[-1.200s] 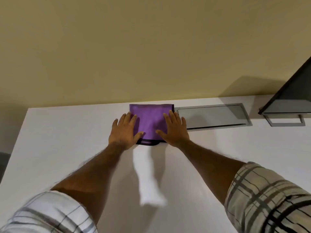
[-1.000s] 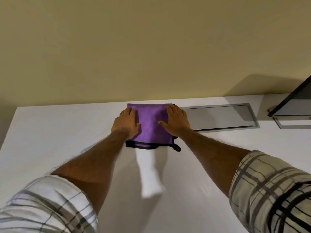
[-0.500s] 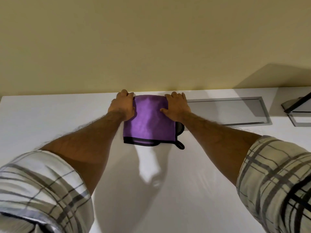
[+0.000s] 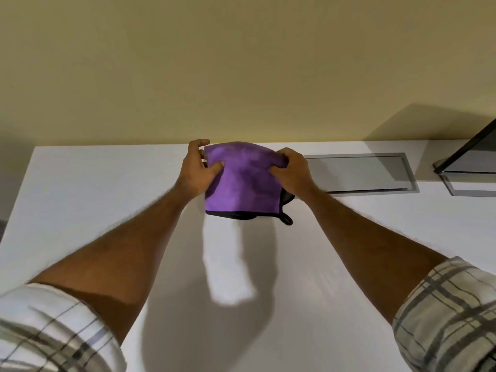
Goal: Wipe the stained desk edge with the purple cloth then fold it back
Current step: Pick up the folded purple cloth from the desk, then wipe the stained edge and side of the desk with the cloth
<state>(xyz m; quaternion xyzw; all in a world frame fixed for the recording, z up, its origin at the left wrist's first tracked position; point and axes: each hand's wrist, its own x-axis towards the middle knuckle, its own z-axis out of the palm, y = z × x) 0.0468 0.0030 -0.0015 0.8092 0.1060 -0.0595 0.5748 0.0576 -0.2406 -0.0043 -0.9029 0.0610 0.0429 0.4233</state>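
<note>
Two hands, left hand (image 4: 197, 170), right hand (image 4: 291, 171), gripping one purple cloth (image 4: 243, 181)

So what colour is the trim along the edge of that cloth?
Black, running along the purple cloth's near edge, with a small black loop at its corner; the head view shows it.

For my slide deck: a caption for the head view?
Both hands, left hand and right hand, grip the purple cloth by its far corners on the white desk.
</note>
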